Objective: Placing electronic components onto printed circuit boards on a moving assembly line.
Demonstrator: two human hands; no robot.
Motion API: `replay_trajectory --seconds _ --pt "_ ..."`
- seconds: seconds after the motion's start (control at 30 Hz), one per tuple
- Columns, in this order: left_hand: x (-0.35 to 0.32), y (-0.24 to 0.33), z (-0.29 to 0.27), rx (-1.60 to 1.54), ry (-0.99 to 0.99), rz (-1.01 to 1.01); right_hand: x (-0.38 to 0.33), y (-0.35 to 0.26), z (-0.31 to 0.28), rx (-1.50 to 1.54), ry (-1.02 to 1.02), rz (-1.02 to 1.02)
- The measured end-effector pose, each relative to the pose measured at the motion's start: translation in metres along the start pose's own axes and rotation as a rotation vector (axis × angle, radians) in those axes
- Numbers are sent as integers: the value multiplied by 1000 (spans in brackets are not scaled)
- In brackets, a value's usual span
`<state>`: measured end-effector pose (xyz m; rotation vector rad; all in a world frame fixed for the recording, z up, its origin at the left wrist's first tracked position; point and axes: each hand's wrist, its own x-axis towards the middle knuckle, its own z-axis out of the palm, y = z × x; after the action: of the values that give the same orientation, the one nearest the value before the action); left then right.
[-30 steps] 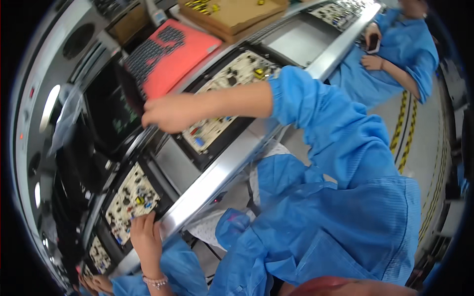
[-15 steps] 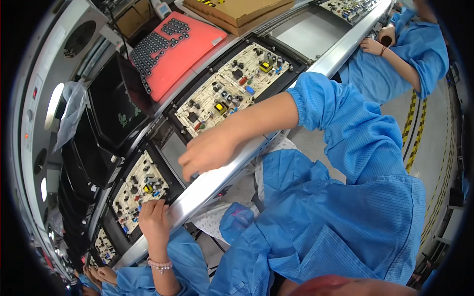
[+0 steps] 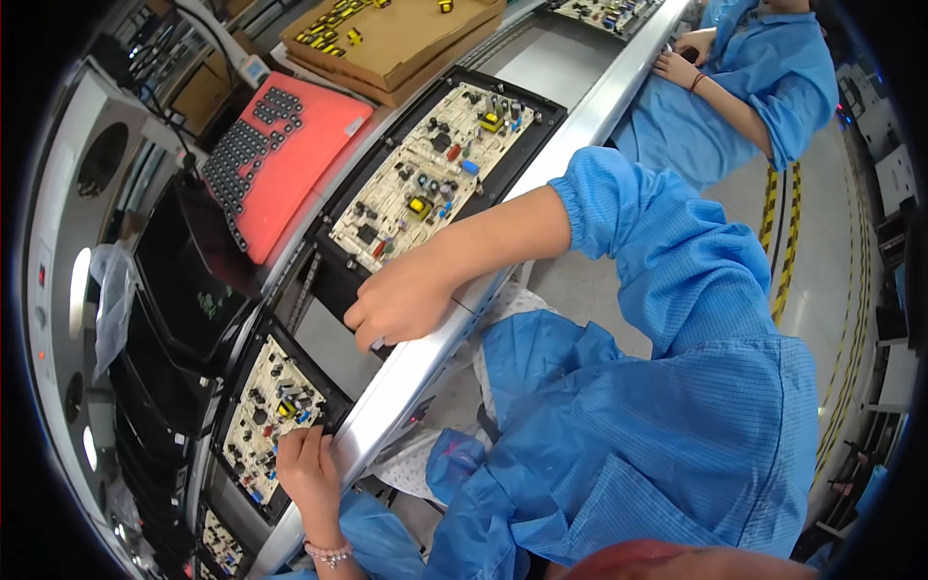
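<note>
My right hand (image 3: 404, 295) reaches across the metal rail, its fingers curled down at the lower corner of a black tray (image 3: 543, 121). A small greyish spot shows at its fingertips; what it grips, if anything, is hidden. In that tray lies a cream circuit board (image 3: 396, 164) with black, yellow, blue and red parts. Lower left, my left hand (image 3: 307, 469), with a beaded bracelet (image 3: 329, 554) at the wrist, bends its fingers over the near edge of a second circuit board (image 3: 256, 398). Its fingertips are partly hidden, and I cannot make out anything in them.
A metal rail (image 3: 512, 217) runs diagonally along the near side of the line. Beyond stand a red tray (image 3: 290, 198) of small black parts and a cardboard box (image 3: 406, 43) with yellow-black parts. At the upper right, a co-worker in blue (image 3: 710, 116) has their hands at the line.
The whole view has shifted, showing more of the cardboard box's contents. My left hand and the board beside it sit lower in the picture; my right hand stays near the tray's corner, fingers still curled.
</note>
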<state>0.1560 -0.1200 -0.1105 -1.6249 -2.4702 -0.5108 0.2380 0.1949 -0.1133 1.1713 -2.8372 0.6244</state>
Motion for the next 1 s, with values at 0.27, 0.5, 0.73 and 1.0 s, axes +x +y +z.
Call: replay_trajectory --seconds 0.27,0.5,0.73,1.0 --pt "-26 -73 29 -48 65 113 -3 -7 25 -149 95 328" --pt "-25 -92 33 -61 111 190 13 -10 39 -216 184 468" --pt "1 -52 27 -50 224 393 38 -57 21 -83 463 495" --pt "12 -54 -14 -5 158 290 118 -42 16 346 529 480"
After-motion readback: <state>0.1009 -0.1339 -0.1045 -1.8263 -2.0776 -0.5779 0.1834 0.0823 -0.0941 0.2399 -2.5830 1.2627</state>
